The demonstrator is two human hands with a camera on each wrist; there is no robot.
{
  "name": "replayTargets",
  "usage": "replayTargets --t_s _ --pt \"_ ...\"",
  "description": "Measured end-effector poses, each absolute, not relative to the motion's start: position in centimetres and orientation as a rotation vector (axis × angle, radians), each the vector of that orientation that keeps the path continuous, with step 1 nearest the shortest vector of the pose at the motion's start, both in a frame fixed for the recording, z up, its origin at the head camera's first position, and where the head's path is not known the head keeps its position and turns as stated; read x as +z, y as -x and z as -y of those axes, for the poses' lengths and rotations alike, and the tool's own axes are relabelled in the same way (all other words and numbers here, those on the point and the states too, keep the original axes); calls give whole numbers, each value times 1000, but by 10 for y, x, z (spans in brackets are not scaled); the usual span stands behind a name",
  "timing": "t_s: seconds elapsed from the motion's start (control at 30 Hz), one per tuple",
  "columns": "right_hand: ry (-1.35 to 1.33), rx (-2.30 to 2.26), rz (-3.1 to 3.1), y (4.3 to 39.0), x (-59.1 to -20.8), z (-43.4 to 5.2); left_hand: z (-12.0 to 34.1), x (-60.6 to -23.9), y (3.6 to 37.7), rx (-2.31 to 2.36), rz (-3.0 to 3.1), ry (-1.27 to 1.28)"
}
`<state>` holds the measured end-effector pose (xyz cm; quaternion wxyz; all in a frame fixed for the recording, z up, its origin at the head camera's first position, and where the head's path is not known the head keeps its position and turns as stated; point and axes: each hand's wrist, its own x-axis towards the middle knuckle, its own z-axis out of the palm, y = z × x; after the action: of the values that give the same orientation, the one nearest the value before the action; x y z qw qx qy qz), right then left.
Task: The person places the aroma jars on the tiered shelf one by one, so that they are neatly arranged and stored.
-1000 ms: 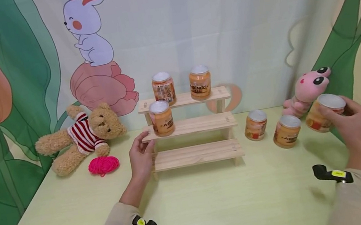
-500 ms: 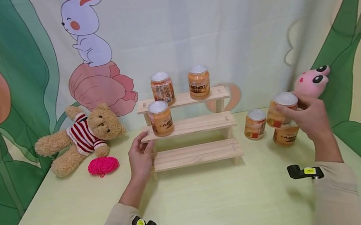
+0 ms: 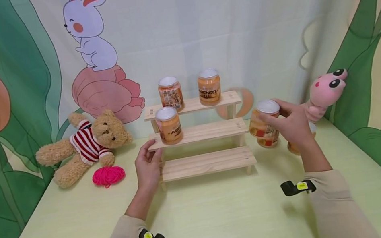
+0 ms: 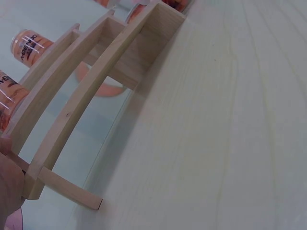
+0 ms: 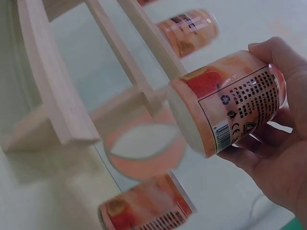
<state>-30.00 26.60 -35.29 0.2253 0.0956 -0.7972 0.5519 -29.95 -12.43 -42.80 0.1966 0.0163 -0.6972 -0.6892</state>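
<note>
My right hand [image 3: 295, 124] grips an orange-labelled jar [image 3: 259, 126] with a silvery lid, raised off the table just right of the wooden tiered shelf [image 3: 208, 164]. In the right wrist view, thumb and fingers hold this jar near its lid end. My left hand [image 3: 147, 166] grips the left end of the middle tier. Two matching jars stand on the top tier, a left jar [image 3: 170, 94] and a right jar [image 3: 209, 88]. Another jar [image 3: 170, 128] stands at the left of the middle tier.
On the table, a jar [image 3: 269, 141] shows partly below the held one. Another jar [image 3: 294, 148] is mostly hidden by the right hand and wrist. A pink plush toy [image 3: 325, 92] stands at right; a teddy bear [image 3: 89, 143] and pink yarn [image 3: 108, 175] lie at left.
My right hand has carried the jar leftward from beside the pink plush toy, past the jars on the table, to near the shelf. The left hand keeps its hold.
</note>
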Motion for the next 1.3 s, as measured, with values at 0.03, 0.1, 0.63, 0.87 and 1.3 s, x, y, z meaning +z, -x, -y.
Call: replayTargets --t_s 0.03,0.1,0.63,0.87,1.3 --pt "-281 1545 2177 300 -353 -261 124 -428 300 -1928 1954 -46" --pt "-313 1583 2142 301 -353 -251 125 -428 299 -1926 1954 -50" --pt "-420 1515 2147 301 -356 -197 125 -431 301 -1929 1932 -51" --pt "-391 1584 2148 305 -360 -181 125 -430 300 -1906 1939 -27" --pt "-364 1778 2020 322 -370 -157 124 -429 301 -1912 1942 -29"
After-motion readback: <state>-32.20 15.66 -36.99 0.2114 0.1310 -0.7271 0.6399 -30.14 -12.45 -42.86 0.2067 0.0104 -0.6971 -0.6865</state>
